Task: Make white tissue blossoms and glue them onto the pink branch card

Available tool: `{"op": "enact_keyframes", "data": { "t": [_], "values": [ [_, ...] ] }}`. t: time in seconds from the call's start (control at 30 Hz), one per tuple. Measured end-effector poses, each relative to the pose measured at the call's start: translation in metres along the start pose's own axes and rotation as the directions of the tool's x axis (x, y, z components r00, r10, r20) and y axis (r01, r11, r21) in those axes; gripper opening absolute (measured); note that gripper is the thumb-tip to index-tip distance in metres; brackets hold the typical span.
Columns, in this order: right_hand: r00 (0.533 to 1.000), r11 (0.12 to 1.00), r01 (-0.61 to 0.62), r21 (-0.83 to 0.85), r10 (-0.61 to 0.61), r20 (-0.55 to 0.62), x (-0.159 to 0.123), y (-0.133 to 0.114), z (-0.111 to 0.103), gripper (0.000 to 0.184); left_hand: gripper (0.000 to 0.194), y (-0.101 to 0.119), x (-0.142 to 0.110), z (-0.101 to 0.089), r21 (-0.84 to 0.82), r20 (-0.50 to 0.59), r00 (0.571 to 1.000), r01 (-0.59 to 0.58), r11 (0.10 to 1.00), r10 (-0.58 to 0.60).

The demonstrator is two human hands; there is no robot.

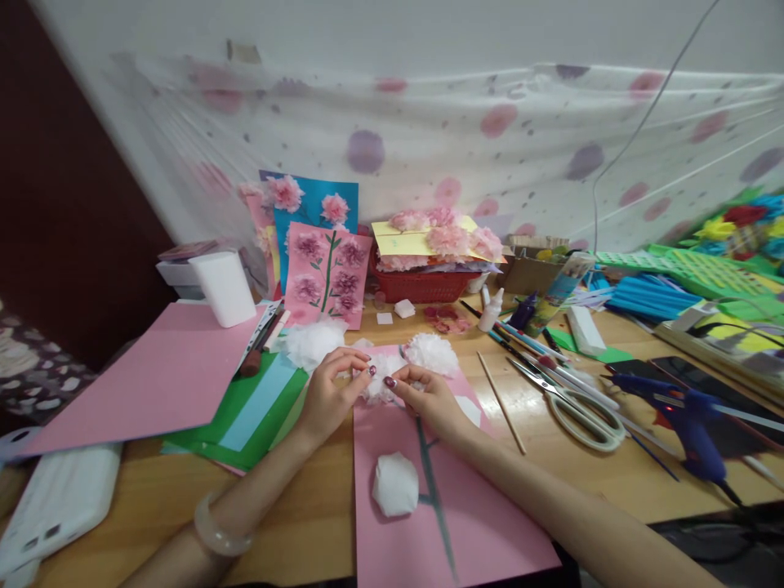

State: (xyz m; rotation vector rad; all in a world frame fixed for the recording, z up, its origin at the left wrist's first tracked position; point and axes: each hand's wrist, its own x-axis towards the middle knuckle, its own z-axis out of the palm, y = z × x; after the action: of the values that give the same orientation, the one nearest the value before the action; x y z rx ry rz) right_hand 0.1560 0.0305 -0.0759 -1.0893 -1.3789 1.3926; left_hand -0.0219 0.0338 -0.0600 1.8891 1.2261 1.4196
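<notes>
With our left hand (336, 394) and right hand (432, 402) nearly closed, thumbs and fingers pinching the ruffled white tissue-paper flower (380, 385), we have it over the upper part of the pink cardboard (483, 527) (a white tissue-paper wad (395, 485) sits lower down) on the desk (306, 523).

White flower (378, 394): ruffled, partly hidden, positioned at the upper part of the pink card (392, 563), which lies flat.
</notes>
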Motion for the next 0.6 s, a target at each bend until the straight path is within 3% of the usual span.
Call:
{"op": "enact_keyframes", "data": {
  "t": [0.17, 0.4, 0.6],
  "values": [
    [1.0, 1.0, 0.007, 0.008, -0.007, 0.007, -0.001, -0.003, 0.001, 0.04, 0.013, -0.002, 0.001, 0.0, -0.015, -0.043, 0.997, 0.057, 0.998, -0.058],
    [1.0, 1.0, -0.006, 0.007, 0.006, 0.008, -0.002, -0.007, 0.001, 0.038, 0.02, -0.007, 0.0, 0.001, -0.008, -0.022, 0.975, 0.219, 0.976, -0.219],
    [0.999, 0.998, -0.051, 0.038, 0.051, -0.011, -0.001, -0.003, 0.001, 0.039, 0.022, -0.015, 0.014, -0.015, 0.14, -0.18, 0.972, 0.18, 0.974, -0.154]
  ]
}}
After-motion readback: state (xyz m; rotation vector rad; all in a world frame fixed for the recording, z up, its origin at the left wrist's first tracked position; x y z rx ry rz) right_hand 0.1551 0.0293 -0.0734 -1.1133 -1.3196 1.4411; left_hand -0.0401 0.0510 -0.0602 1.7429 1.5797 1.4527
